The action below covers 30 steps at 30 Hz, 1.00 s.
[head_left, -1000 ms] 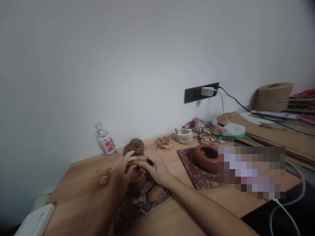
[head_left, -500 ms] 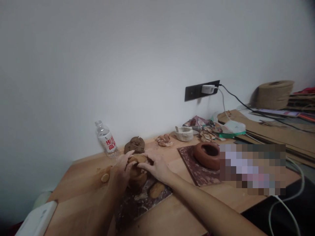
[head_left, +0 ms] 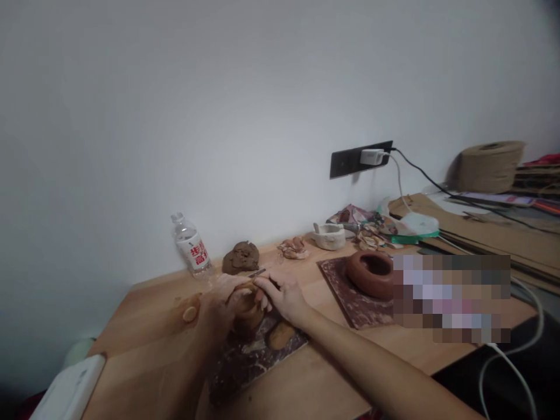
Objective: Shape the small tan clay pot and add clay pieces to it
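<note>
A small brown clay pot (head_left: pixel 250 319) stands on a dark, clay-smeared board (head_left: pixel 238 373) in front of me. My left hand (head_left: pixel 230 294) is curled round its left side and upper rim. Opposite it, my right hand (head_left: pixel 283 296) pinches the rim with thumb and fingers. Both hands cover much of the pot's upper part, so its opening is mostly hidden. A flat oval piece of clay (head_left: pixel 281 336) lies on the board right of the pot. Behind the hands sits a dark lump of clay (head_left: pixel 240 258).
A plastic bottle (head_left: pixel 191 246) stands by the wall. A reddish-brown hollow clay ring (head_left: pixel 370 274) rests on a second board (head_left: pixel 350 306) at right. Beyond are a pale bowl (head_left: pixel 329 237), crumpled scraps (head_left: pixel 294 248) and cables. A white device (head_left: pixel 72 388) lies at lower left.
My right hand's fingers have drawn together and now pinch at the pot's rim. My left hand has shifted slightly right, closer round the pot. The view has moved a little.
</note>
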Motion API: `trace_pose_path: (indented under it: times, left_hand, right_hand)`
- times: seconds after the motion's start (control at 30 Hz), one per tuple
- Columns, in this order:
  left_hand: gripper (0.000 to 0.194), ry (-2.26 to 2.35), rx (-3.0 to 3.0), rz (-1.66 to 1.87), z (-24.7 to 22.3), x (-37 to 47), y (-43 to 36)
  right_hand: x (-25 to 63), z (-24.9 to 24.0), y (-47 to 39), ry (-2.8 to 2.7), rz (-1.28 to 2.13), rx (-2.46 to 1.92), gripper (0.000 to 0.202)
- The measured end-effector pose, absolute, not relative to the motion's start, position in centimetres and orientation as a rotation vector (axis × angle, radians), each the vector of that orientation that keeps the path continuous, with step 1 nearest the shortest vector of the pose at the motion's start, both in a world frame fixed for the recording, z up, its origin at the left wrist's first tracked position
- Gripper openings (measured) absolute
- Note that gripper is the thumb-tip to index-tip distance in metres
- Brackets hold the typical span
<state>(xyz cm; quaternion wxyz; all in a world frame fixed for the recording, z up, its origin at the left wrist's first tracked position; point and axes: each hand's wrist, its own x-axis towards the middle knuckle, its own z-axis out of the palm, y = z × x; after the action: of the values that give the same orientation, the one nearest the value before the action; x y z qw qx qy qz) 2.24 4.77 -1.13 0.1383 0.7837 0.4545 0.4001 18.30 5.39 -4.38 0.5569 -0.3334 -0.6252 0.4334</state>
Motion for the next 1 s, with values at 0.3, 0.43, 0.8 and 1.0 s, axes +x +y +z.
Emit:
trace_pose_path:
  times: [0.3, 0.43, 0.8, 1.0]
  left_hand:
    - [0.042, 1.405, 2.205, 1.114, -2.0, 1.6, 5.8]
    - [0.025, 1.407, 2.343, 1.230, -3.1, 1.2, 6.3]
    - [0.031, 1.420, 2.706, 1.288, -3.6, 1.0, 6.5]
    - [0.033, 1.424, 2.774, 1.474, -2.9, 1.4, 6.1]
  right_hand:
    - [18.5, -4.1, 5.8, -1.456, 1.111, -0.754, 0.049]
    - [18.4, -3.9, 5.6, -1.570, 1.126, -0.685, 0.048]
    - [18.6, -4.2, 5.7, -1.479, 0.942, -0.809, 0.038]
    - [18.6, -3.7, 5.6, -1.396, 1.042, -0.755, 0.037]
